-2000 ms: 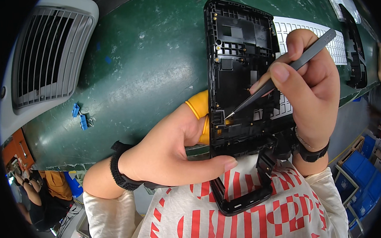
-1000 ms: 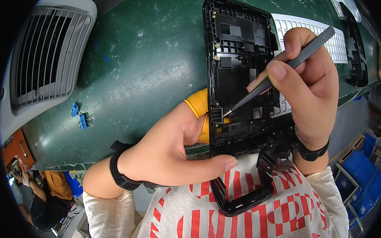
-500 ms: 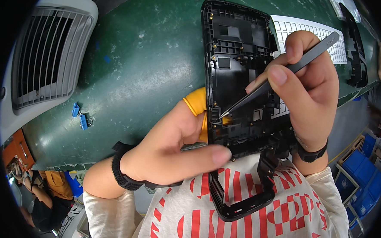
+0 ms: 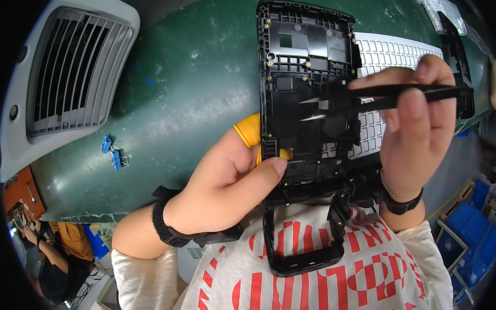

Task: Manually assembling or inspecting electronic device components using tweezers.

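My left hand (image 4: 221, 184), with yellow finger covers on it, grips a long black plastic housing (image 4: 285, 111) by its left edge, thumb on top. The housing has ribs, small brass-coloured inserts and cut-outs; its lower end is an open frame in front of my shirt. In my right hand (image 4: 420, 123) is a pair of dark tweezers (image 4: 458, 92), pinched between thumb and fingers. Their two tips are spread apart over the middle of the housing, blurred by motion. I cannot make out anything between the tips.
A white sheet with a grid of outlines (image 4: 394, 52) lies on the green table (image 4: 192, 62), partly behind the housing. Another black plastic part (image 4: 449, 38) is at the far right. Blue binder clips (image 4: 113, 153) lie left, near a white vented machine (image 4: 120, 27). People work at both sides.
My right hand has lifted the tweezers up and right from the housing's lower left edge, and their tips have spread. The left thumb has shifted up and left; the housing moved slightly left.
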`<action>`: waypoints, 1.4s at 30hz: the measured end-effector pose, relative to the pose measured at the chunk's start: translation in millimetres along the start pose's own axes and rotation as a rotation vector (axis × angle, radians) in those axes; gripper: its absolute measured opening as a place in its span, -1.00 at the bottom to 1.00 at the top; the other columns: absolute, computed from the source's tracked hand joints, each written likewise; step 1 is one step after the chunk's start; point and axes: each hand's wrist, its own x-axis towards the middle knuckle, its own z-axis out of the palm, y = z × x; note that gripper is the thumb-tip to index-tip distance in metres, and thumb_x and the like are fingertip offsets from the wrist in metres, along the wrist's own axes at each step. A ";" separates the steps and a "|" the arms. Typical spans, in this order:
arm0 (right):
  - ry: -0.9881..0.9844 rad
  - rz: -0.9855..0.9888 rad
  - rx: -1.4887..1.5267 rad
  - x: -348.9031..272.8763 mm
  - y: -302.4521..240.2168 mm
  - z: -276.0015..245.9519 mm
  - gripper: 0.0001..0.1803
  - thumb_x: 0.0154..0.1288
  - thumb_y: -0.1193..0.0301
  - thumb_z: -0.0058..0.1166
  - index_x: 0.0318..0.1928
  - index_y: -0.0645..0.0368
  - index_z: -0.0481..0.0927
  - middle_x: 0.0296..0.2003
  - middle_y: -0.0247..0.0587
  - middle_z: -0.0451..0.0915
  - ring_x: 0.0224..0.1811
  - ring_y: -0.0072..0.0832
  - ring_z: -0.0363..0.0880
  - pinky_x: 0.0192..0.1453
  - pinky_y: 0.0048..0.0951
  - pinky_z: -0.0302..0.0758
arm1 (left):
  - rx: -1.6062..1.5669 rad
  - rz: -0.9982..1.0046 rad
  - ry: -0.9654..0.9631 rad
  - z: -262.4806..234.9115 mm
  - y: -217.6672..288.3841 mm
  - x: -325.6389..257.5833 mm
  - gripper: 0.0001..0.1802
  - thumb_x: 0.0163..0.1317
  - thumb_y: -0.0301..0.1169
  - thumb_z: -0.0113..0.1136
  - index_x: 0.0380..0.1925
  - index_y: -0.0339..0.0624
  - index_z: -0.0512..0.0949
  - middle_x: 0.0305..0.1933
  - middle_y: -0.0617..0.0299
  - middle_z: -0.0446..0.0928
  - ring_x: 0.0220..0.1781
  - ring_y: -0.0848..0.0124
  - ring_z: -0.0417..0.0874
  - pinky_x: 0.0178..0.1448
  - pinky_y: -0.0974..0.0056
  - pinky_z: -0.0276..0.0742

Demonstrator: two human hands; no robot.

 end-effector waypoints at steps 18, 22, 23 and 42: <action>0.475 0.090 -0.098 -49.5 -2.4 -104.0 -0.84 0.16 0.48 -0.18 -0.28 0.13 0.15 -0.47 -0.19 0.48 -0.58 -0.77 0.13 -0.46 -0.76 0.09 | -0.121 -0.053 -0.130 7.9 18.3 6.2 -0.32 -0.05 -0.57 0.03 0.10 -0.27 -0.03 0.09 0.12 0.17 0.14 0.38 0.19 0.20 0.27 0.06; 0.430 0.131 -0.003 -58.5 10.0 -115.7 -0.79 0.13 0.59 -0.18 -0.27 0.18 0.11 -0.44 -0.11 0.46 -0.35 -0.54 0.41 -0.15 -0.56 0.31 | 0.113 -0.029 0.086 19.4 44.5 30.7 -0.40 -0.04 -0.59 0.00 0.06 -0.25 0.06 -0.03 0.15 0.29 0.00 0.37 0.34 0.08 0.28 0.26; 0.429 0.108 0.020 -59.1 10.2 -116.5 -0.79 0.13 0.59 -0.17 -0.27 0.19 0.11 -0.45 -0.12 0.46 -0.35 -0.54 0.42 -0.15 -0.57 0.31 | 0.186 -0.039 0.140 18.6 54.5 45.0 -0.43 -0.03 -0.57 0.00 0.03 -0.25 0.09 -0.07 0.16 0.32 -0.08 0.40 0.39 -0.01 0.32 0.33; 0.584 -0.016 -0.015 -47.6 -50.3 -264.5 -0.86 0.15 0.39 -0.17 -0.32 0.15 0.24 -0.52 -0.23 0.48 -0.46 -0.63 0.36 -0.39 -0.69 0.17 | 0.772 0.401 -0.003 100.9 71.3 205.7 -0.67 0.06 -0.54 -0.07 -0.11 -0.30 0.31 -0.06 0.19 0.34 0.00 0.43 0.32 0.08 0.37 0.19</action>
